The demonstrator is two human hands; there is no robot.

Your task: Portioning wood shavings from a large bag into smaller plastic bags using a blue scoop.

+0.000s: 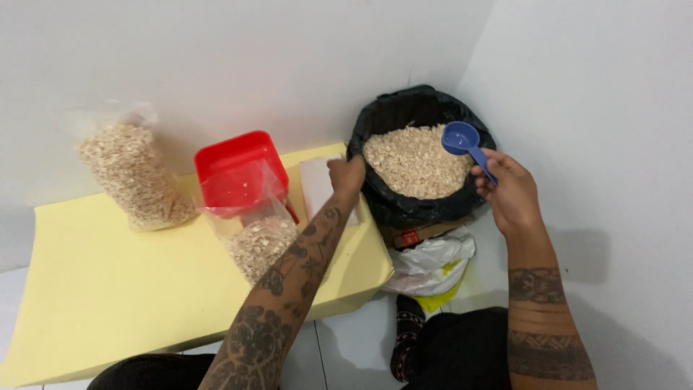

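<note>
Yellow counter point(108, 289) is the biggest thing here, low, pushed against the white wall. Everything else placed relative to the black bag.

Black bag point(426, 206) sits off the counter's far right corner, in the room corner, mouth rolled open, filled with pale wood shavings point(415, 162). Under it a cardboard box edge point(419, 235), and just below that a white plastic bag point(433, 263) on the floor.

Well left of the black bag, on the counter: clear packed bag of shavings point(133, 177), standing upright near the wall. Between it and the black bag: red square container point(238, 173), with a clear, part-filled bag of shavings point(260, 238) leaning on its front. A white flat piece point(317, 188) lies on the counter just beside the black bag's left side.

My left hand point(348, 175) is on the black bag's left rim, fingers curled over the edge, gripping it. Forearm crosses the counter corner.

My right hand point(509, 191) is at the black bag's right rim, fingers pinched on the handle of the blue scoop point(462, 139). Scoop bowl is over the shavings at the bag's upper right, tilted, looks empty. Can't tell if it touches the shavings.

My knees in dark cloth sit below the black bag, at frame bottom.
</note>
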